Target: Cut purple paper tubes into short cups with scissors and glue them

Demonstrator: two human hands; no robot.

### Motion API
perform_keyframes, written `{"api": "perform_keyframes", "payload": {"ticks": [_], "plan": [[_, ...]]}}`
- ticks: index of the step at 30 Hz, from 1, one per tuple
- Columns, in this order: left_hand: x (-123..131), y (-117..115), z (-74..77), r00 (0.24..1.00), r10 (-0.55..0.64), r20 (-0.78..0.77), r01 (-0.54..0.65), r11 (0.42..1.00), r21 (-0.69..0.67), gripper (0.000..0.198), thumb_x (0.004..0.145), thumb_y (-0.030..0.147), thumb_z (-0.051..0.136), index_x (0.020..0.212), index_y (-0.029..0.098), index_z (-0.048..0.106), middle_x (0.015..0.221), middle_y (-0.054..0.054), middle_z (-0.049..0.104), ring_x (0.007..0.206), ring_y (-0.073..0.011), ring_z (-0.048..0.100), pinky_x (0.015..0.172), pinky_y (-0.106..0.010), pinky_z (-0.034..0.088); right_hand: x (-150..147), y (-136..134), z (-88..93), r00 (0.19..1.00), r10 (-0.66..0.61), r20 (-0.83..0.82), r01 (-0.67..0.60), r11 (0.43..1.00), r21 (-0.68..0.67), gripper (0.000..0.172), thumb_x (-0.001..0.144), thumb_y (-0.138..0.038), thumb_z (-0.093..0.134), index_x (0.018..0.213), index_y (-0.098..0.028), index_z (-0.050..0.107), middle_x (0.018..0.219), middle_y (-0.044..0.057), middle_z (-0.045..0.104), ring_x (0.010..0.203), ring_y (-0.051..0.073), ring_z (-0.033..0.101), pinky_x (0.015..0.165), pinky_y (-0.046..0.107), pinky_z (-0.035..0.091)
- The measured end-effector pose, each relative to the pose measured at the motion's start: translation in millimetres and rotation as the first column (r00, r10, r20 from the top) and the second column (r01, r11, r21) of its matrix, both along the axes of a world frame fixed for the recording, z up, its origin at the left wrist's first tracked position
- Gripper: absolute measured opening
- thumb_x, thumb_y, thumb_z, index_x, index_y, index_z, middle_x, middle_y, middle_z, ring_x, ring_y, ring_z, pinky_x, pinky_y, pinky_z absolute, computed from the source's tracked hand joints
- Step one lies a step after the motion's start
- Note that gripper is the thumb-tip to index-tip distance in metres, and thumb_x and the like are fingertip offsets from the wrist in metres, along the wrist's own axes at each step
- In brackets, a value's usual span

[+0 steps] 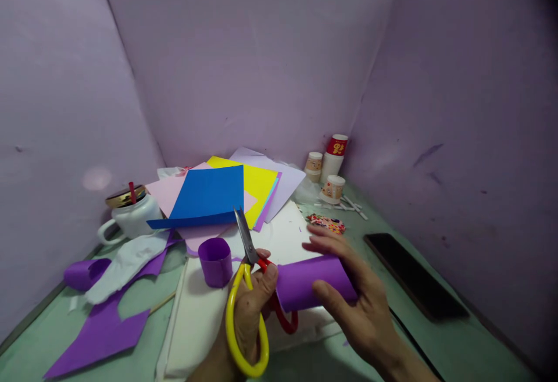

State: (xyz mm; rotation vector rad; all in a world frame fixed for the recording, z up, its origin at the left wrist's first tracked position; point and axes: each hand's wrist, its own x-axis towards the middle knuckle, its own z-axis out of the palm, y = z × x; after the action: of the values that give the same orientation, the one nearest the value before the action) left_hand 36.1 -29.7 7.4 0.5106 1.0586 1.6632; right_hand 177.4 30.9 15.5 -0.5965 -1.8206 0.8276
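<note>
My left hand (255,306) is closed round the scissors (246,242), which have one yellow and one red handle; their blades point up and away, slightly parted. Its fingertips also meet the left end of a rolled purple paper tube (311,282). Around the tube's right end is my right hand (360,289), thumb on the near side and fingers spread on the far side. A short purple paper ring (215,263) stands upright on the white pad (192,318), left of the scissors.
Blue paper (209,193) lies on yellow, pink and lilac sheets. At left are a white mug (137,216), a white cloth (131,263) and purple scraps (104,329). A black phone (414,274), paper cups (333,189) and white sticks (355,207) are at right.
</note>
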Motion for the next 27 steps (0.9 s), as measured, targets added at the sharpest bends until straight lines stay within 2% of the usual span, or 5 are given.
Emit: {"api": "perform_keyframes", "payload": {"ticks": [7, 13, 17, 21, 27], "plan": [[-5, 7, -9.3, 0.996, -0.004, -0.094, -0.003, 0.997, -0.074, 0.058, 0.063, 0.057, 0.076, 0.099, 0.023, 0.046, 0.060, 0.007, 0.056, 0.051, -0.0117, 0.056, 0.049, -0.023, 0.046, 4, 4, 14.6, 0.953, -0.090, 0.288, 0.051, 0.989, 0.141, 0.029, 0.076, -0.028, 0.066, 0.103, -0.021, 0.057, 0.090, 0.005, 0.069, 0.072, 0.019, 0.067, 0.061, 0.029, 0.055], [-12, -4, 6.0, 0.922, -0.038, -0.387, -0.048, 0.977, -0.210, 0.043, 0.070, 0.053, 0.070, 0.093, 0.022, 0.052, 0.063, 0.002, 0.061, 0.050, -0.0122, 0.056, 0.041, -0.018, 0.041, 13, 25, 16.0, 0.841, -0.232, 0.489, 0.166, 0.971, 0.174, 0.031, 0.075, -0.031, 0.067, 0.103, -0.019, 0.060, 0.094, 0.008, 0.071, 0.077, 0.026, 0.067, 0.070, 0.041, 0.053], [-15, -14, 10.3, 0.803, -0.112, -0.585, -0.063, 0.961, -0.270, 0.022, 0.075, 0.041, 0.065, 0.086, 0.023, 0.060, 0.057, 0.001, 0.060, 0.042, -0.0120, 0.052, 0.037, -0.018, 0.034, 11, 28, 10.3, 0.865, -0.384, 0.322, 0.333, 0.921, 0.204, 0.034, 0.075, -0.034, 0.069, 0.104, -0.019, 0.060, 0.097, 0.009, 0.070, 0.082, 0.026, 0.067, 0.071, 0.041, 0.053], [-12, -16, 8.0, 0.835, -0.045, -0.548, -0.085, 0.974, -0.209, 0.017, 0.071, 0.030, 0.071, 0.085, 0.023, 0.065, 0.058, 0.000, 0.062, 0.046, -0.0137, 0.055, 0.043, -0.020, 0.037, 5, 18, 10.7, 0.869, -0.490, 0.070, 0.477, 0.866, 0.150, 0.031, 0.076, -0.037, 0.070, 0.101, -0.022, 0.059, 0.099, 0.008, 0.067, 0.087, 0.026, 0.066, 0.076, 0.040, 0.053], [-3, -10, 9.0, 0.856, 0.123, -0.501, -0.129, 0.991, 0.022, 0.036, 0.072, 0.036, 0.075, 0.097, 0.024, 0.052, 0.078, 0.001, 0.064, 0.068, -0.0149, 0.064, 0.063, -0.023, 0.049, -7, -9, 4.1, 0.952, -0.283, 0.119, 0.282, 0.959, 0.020, 0.034, 0.077, -0.034, 0.069, 0.106, -0.023, 0.055, 0.102, 0.008, 0.064, 0.090, 0.026, 0.063, 0.076, 0.038, 0.054]]}}
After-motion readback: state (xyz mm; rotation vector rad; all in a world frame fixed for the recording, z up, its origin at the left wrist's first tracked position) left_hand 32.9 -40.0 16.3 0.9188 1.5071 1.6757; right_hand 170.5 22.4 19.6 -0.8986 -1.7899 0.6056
